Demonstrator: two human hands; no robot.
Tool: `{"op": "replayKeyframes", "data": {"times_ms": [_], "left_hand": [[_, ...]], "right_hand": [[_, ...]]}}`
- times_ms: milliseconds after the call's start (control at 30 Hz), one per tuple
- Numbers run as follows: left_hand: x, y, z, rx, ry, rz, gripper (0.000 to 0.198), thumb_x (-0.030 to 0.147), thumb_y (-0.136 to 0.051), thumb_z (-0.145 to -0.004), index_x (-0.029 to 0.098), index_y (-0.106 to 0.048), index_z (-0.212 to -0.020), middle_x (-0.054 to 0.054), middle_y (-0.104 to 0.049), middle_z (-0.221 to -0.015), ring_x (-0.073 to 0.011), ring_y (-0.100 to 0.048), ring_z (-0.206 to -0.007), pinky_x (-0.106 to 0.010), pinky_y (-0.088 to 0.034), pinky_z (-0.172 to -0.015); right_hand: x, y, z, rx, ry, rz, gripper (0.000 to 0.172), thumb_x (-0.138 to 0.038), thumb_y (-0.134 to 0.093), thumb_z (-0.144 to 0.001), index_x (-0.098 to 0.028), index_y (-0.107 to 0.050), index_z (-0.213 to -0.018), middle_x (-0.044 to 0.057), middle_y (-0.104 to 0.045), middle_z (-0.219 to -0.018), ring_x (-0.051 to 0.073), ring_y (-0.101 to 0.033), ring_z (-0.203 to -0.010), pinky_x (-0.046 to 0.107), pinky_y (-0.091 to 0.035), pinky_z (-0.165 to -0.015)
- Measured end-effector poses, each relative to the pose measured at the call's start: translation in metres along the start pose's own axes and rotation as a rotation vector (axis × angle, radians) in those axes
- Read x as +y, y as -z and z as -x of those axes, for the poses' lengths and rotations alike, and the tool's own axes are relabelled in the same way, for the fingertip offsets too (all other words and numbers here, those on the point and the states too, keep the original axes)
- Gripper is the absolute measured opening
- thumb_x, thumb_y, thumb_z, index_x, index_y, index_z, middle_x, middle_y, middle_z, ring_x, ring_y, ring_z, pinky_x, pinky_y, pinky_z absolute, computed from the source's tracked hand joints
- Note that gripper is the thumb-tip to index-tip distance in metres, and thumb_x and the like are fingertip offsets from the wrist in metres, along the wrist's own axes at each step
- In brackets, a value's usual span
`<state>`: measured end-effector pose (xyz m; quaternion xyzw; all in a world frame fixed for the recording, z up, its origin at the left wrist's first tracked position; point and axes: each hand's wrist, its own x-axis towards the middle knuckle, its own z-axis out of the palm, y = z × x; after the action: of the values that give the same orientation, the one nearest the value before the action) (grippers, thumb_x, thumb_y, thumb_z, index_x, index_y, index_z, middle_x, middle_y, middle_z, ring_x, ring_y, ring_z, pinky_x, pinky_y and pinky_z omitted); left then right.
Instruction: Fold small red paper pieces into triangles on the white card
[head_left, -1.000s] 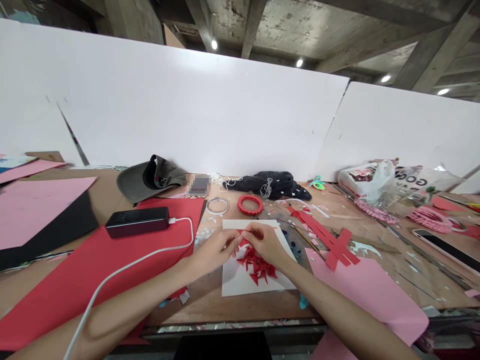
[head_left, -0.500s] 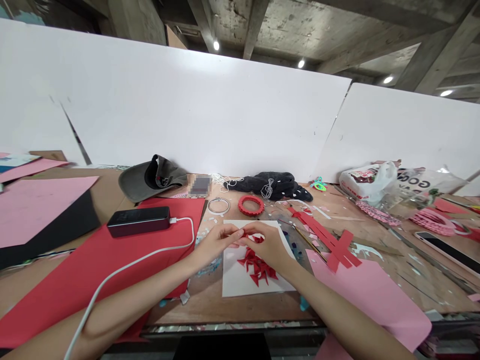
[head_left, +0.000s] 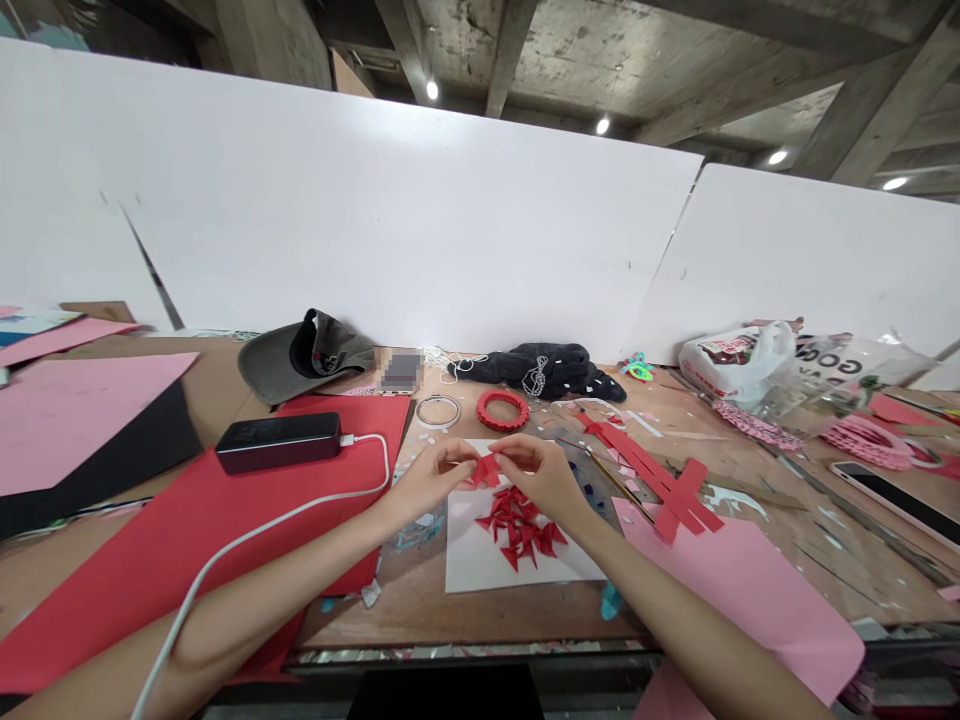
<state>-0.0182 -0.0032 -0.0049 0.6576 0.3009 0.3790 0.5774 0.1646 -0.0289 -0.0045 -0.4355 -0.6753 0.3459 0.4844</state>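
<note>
Between my left hand (head_left: 441, 470) and my right hand (head_left: 536, 470) is a small folded red paper piece (head_left: 486, 470). Both hands pinch it, one at each side, just above a white sheet (head_left: 466, 560). Below my fingers, a heap of folded red paper pieces (head_left: 519, 528) lies on that sheet, pointed and angular. A red ring with a notched edge (head_left: 502, 411) rests beyond my hands, beside a thin pale ring (head_left: 437, 412). The fine folds of the held piece are too small to make out.
At left, a power bank (head_left: 279, 442) with a white cable lies on red card (head_left: 300, 515); a grey cap (head_left: 307, 355) sits behind. To the right are red paper strips (head_left: 652, 470), a brush (head_left: 619, 480), pink paper (head_left: 739, 590) and a phone (head_left: 900, 500).
My hands have moved slightly apart, and more of the red paper piece shows between my fingers. My right hand has shifted a little, uncovering more of the heap.
</note>
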Motion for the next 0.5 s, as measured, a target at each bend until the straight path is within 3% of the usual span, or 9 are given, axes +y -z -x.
{"op": "replayKeyframes", "data": {"times_ms": [300,500], "left_hand": [[-0.0088,0.0034,-0.0022,0.000,0.048,0.004,0.024,0.036,-0.065,-0.075,0.013,-0.064,-0.080,-0.005,-0.068,-0.072,-0.0169,-0.065,-0.068,-0.027,-0.051,-0.065],[-0.0007,0.0023,-0.0005,-0.019,0.102,0.012,0.027,0.037,-0.067,-0.072,0.011,-0.067,-0.081,-0.006,-0.069,-0.070,-0.0164,-0.065,-0.068,-0.025,-0.052,-0.064]], "right_hand": [[-0.0041,-0.0028,0.0019,0.037,0.057,0.176,0.013,-0.021,-0.060,-0.075,-0.019,-0.063,-0.087,0.003,-0.068,-0.078,0.015,-0.064,-0.070,0.026,-0.053,-0.064],[-0.0077,-0.0027,0.0036,-0.006,0.173,0.235,0.011,-0.017,-0.055,-0.078,-0.019,-0.065,-0.082,0.002,-0.067,-0.080,0.015,-0.063,-0.073,0.028,-0.052,-0.071]]}}
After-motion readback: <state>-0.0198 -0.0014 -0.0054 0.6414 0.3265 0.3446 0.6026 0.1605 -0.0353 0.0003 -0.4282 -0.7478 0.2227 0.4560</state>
